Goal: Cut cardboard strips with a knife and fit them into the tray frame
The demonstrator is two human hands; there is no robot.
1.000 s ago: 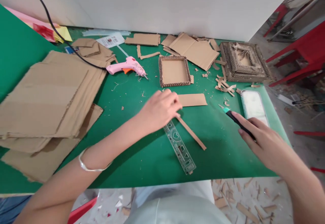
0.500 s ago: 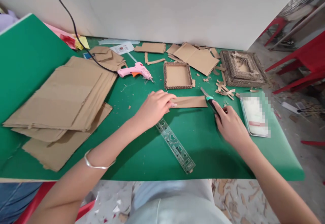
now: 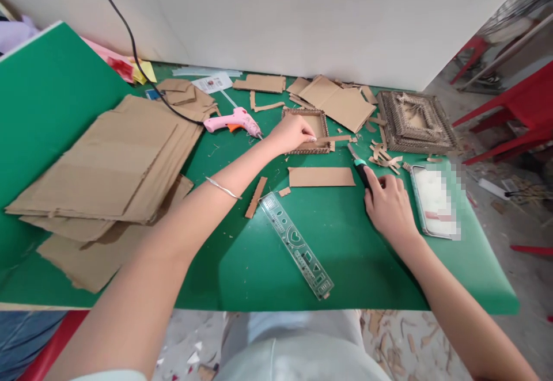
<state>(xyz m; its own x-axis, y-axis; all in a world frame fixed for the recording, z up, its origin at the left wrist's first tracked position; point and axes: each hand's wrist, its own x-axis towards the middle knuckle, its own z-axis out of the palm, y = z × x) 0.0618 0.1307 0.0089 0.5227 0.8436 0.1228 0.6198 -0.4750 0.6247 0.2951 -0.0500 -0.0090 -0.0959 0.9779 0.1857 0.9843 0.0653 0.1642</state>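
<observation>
My left hand [image 3: 294,133] pinches one end of a thin cardboard strip [image 3: 334,138], over the near side of a small square cardboard tray [image 3: 320,121]. A utility knife [image 3: 359,166] is gripped in my right hand [image 3: 389,202], its blade pointing away and to the left. Between the hands, a flat rectangular cardboard piece [image 3: 322,176] lies on the green table. Closer to me rests a clear stencil ruler [image 3: 298,246], set at a slant. A short cardboard offcut [image 3: 256,197] lies beside the ruler's far end.
Stacked cardboard sheets [image 3: 99,162] cover the left side. A pink glue gun [image 3: 233,121] with a black cord [image 3: 129,41] lies behind my left forearm. At back right stands a stepped cardboard frame [image 3: 415,122], with scraps [image 3: 384,156] and a phone [image 3: 432,197] nearer.
My left hand has moved away from me and rightward to the tray, now with a thin strip in its fingers. The rectangular piece stays on the table, uncovered. My right hand barely shifted.
</observation>
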